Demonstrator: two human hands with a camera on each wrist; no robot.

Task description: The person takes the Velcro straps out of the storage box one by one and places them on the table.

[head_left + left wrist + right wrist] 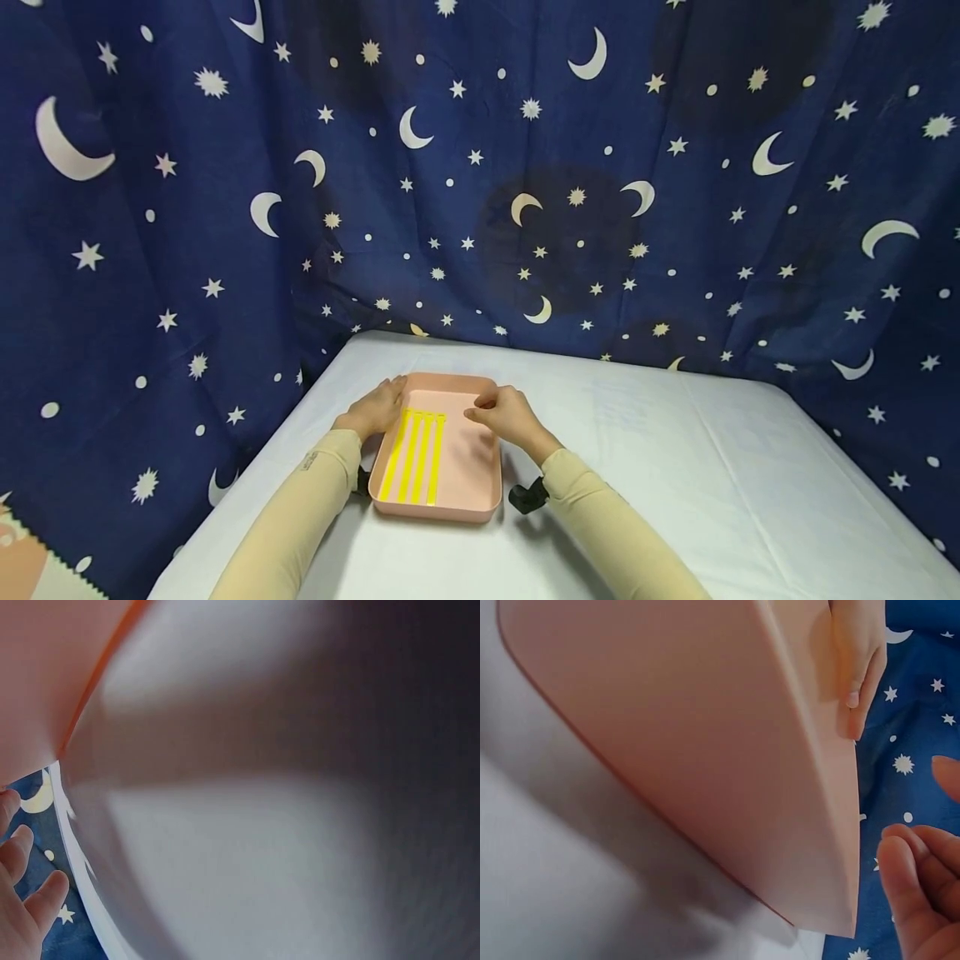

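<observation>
A shallow pink tray (pixel 472 450) with rounded corners stands on the table. Several long, flat yellow strips (pixel 426 458) lie side by side in its left half, each with a slightly wider far end. My left hand (pixel 378 407) rests on the tray's far left rim; its fingers look extended in the left wrist view. Over the far right part of the tray hovers my right hand (pixel 510 417), fingers loosely bent. A gap separates thumb and index finger of the right hand (pixel 922 877), and nothing shows between them.
A white cloth (pixel 675 467) covers the table, with its left edge close to my left forearm. Behind the table hangs a dark blue curtain (pixel 480 217) with moons and stars. Black wrist mounts (pixel 528 497) sit low beside the tray.
</observation>
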